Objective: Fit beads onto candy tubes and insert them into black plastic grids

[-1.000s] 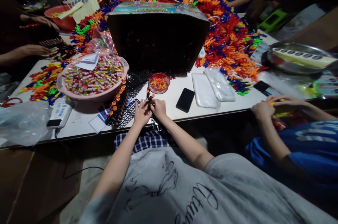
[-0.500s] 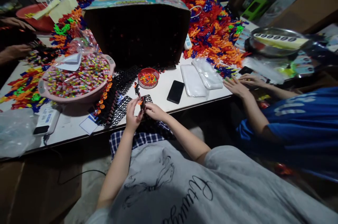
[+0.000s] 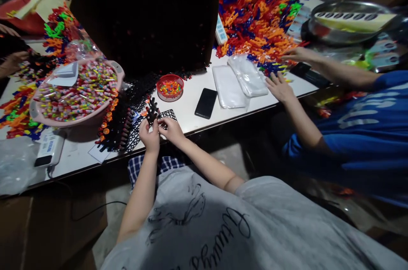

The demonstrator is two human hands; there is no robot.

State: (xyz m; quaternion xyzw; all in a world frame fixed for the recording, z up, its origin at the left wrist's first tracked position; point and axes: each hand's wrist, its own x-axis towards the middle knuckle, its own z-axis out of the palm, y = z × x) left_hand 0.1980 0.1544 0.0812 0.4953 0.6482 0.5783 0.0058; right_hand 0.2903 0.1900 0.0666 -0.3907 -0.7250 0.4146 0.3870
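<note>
Near the table's front edge, my left hand point(image 3: 149, 136) is closed round a small black plastic piece with a bit of orange point(image 3: 152, 108). My right hand point(image 3: 172, 130) pinches at the lower right of that same piece; its fingertips are partly hidden. Under and beside my hands lies a black lattice sheet point(image 3: 168, 114). To the left, several black pieces with orange discs point(image 3: 106, 121) are lined up in rows. A small red basket point(image 3: 170, 78) of tiny coloured bits stands just beyond my hands.
A large dark box point(image 3: 143, 28) opens toward me. A pink basin point(image 3: 76, 121) of wrapped candy-like tubes is at left. A black phone point(image 3: 205, 103) and clear plastic bags point(image 3: 228, 87) lie right. A co-worker's hands point(image 3: 280, 87) are farther right, before a colourful heap point(image 3: 251, 11).
The view has shifted, so most things sit lower left or higher in the picture. My hands have turned the black piece and stay on it. The co-worker's hands have moved apart.
</note>
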